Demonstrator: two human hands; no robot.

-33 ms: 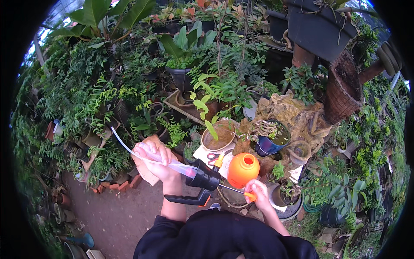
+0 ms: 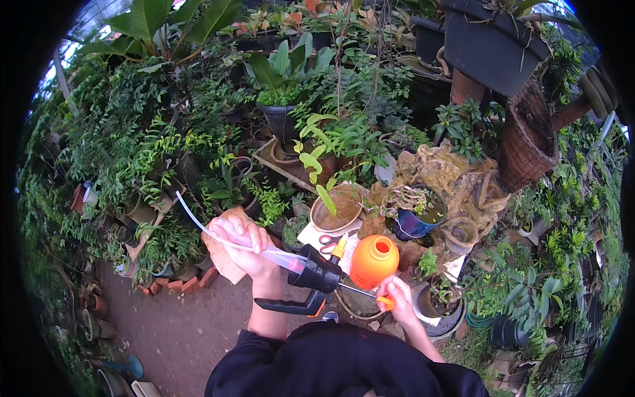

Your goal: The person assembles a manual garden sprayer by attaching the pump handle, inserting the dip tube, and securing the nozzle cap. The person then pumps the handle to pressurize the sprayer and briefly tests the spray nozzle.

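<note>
My left hand (image 2: pixel 246 246) grips the clear tube end of a black pump-sprayer head (image 2: pixel 311 278), whose thin clear dip tube (image 2: pixel 198 228) sticks out to the upper left. My right hand (image 2: pixel 395 294) holds the small orange end of the sprayer's thin rod (image 2: pixel 360 292). Just above that hand stands an orange spray bottle (image 2: pixel 374 260) with its neck open. Red-handled scissors (image 2: pixel 325 243) lie on a white sheet beside it.
Potted plants crowd all around: a brown clay pot (image 2: pixel 337 210) with a leafy shoot, a blue pot (image 2: pixel 415 221), a dark pot (image 2: pixel 433 317) at the lower right, hanging baskets (image 2: pixel 493 40) above. A brick border (image 2: pixel 182 284) edges the bare dirt path (image 2: pixel 178 331) at the lower left.
</note>
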